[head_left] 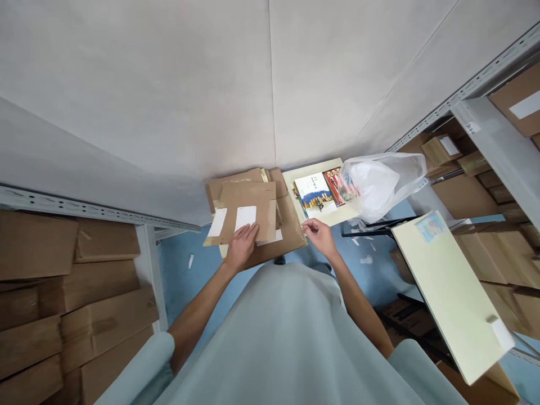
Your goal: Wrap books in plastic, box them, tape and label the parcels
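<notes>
Flattened cardboard pieces [265,211] lie stacked at the centre, several with white labels [246,217]. My left hand [242,244] rests on the top piece at its lower edge, palm down, with its fingers laid over the label's corner. Just past the right edge of the stack, my right hand [320,236] has its fingers curled in a pinch; whatever is between the fingertips is too small to tell. Beyond that hand, a white book with a blue and yellow cover picture [313,194] and a red book [333,185] lie on a cream tabletop [343,214].
A clear plastic bag [379,183] sits at the tabletop's right end. Shelves with cardboard boxes [105,320] stand on the left, and more boxed shelves [493,253] on the right. A second cream table [451,298] is at the lower right. Scraps lie on the blue floor [177,281].
</notes>
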The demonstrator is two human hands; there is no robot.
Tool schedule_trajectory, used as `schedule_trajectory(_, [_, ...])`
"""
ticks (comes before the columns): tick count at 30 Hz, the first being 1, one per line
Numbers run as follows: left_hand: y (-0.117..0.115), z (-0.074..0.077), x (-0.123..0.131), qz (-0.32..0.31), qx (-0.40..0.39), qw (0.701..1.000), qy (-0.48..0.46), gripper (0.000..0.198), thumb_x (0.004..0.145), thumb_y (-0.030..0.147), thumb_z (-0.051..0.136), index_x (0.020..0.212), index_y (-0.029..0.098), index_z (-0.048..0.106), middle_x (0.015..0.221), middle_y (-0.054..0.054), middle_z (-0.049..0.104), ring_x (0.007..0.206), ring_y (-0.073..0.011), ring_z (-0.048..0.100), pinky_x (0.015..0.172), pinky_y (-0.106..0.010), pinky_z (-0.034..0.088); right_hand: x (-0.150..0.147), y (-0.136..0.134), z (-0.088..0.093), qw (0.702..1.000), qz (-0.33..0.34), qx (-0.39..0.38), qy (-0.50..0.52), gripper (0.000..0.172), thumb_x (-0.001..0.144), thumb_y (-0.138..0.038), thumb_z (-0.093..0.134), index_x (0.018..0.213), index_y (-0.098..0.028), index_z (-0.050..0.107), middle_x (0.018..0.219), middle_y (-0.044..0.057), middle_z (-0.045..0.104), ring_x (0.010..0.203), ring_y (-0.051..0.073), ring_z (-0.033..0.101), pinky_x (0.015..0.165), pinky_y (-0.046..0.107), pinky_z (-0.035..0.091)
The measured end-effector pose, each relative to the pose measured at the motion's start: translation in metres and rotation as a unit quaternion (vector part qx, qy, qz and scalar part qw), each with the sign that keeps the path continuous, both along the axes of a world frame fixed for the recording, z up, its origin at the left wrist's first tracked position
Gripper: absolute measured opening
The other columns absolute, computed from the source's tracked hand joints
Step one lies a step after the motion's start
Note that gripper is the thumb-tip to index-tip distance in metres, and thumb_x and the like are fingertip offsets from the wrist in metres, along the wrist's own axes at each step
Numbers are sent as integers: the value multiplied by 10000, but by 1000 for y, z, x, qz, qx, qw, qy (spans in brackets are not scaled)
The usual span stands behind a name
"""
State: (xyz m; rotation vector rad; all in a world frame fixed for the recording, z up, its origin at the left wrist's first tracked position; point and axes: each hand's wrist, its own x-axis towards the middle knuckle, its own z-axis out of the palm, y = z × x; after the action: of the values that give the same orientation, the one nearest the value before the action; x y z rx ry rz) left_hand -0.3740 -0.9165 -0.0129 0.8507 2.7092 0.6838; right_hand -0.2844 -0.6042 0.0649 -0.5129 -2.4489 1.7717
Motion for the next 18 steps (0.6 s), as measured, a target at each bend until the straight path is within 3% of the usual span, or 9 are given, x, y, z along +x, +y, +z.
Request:
schedule_trajectory(4, [-27,50,-27,132,124,983,35,514,996,189,519,1431,225,791,1435,-107,832,1468,-300,728,1323,-510,528,-11,4,7,1000,9,-6,19,272,908,-509,689,922,-251,776,911,54,844,867,248,794,882,389,651])
schedule_trajectory(6, [-41,76,-49,256,179,948,58,316,1032,387,622,1168,208,843,1145,-128,880,1253,-348,817,1157,-508,635,-15,8,13,999,6,-4,34,287,917,-528,700,919,-251,774,928,59,846,879,253,797,890,398,654])
schedule_trajectory(8, [-51,100,-72,352,238,902,70,428,999,593,704,971,178,806,964,-126,849,1052,-358,831,993,-499,683,-18,14,19,999,-4,1,48,311,942,-555,710,928,-251,776,963,65,851,902,254,799,918,408,657])
schedule_trajectory(12, [-40,132,-104,323,376,868,-5,617,805,753,880,1029,182,808,1048,-104,857,1056,-309,810,941,-430,681,-14,34,30,996,-56,6,73,436,959,-683,754,1035,-256,804,1098,91,863,1008,279,809,971,450,673])
schedule_trajectory(15, [1,140,-103,256,451,844,-137,696,680,780,979,1048,213,812,1040,-90,868,1069,-312,826,949,-433,694,-2,59,37,984,-138,15,110,625,904,-800,812,1239,-272,809,1354,132,830,1252,329,782,1079,505,662])
schedule_trajectory(18, [56,142,-87,188,466,827,-253,742,659,783,1014,1080,205,815,1042,-107,882,1111,-343,844,984,-462,700,26,91,46,969,-211,6,129,809,830,-863,870,1379,-277,779,1505,150,777,1374,360,739,1175,547,618])
